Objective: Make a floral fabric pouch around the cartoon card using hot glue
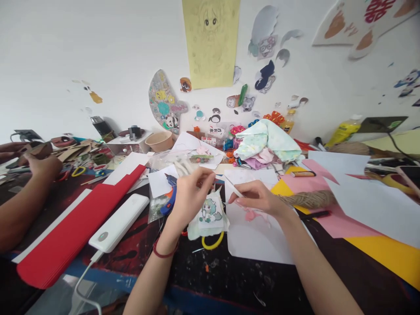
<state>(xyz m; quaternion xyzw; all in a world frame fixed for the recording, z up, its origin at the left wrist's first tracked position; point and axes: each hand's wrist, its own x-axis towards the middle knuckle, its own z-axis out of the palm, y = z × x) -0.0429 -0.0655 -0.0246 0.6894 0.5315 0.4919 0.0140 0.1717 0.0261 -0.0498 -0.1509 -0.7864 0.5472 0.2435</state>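
My left hand (193,192), a dark red band on its wrist, is closed with thumb and fingertips pinched together; what they hold, if anything, is too small to make out. My right hand (257,199) pinches a thin white strip (233,187) that points up toward the left fingertips. Below and between the hands lies a cartoon figure picture (210,212) on pale green cloth. Scissors with a yellow handle (213,241) lie partly under that cloth. Left of my left hand is a blue glue gun (169,199). White paper (262,245) with pink scraps (252,214) lies under my right hand.
Left are a red folded sheet (82,223) and a white power bank (120,223) with a cable. A co-worker's hand (44,162) works at far left. Right lie a twine bundle (310,199), coloured paper (387,256) and a marker (302,174). Cloth (269,140) is heaped behind.
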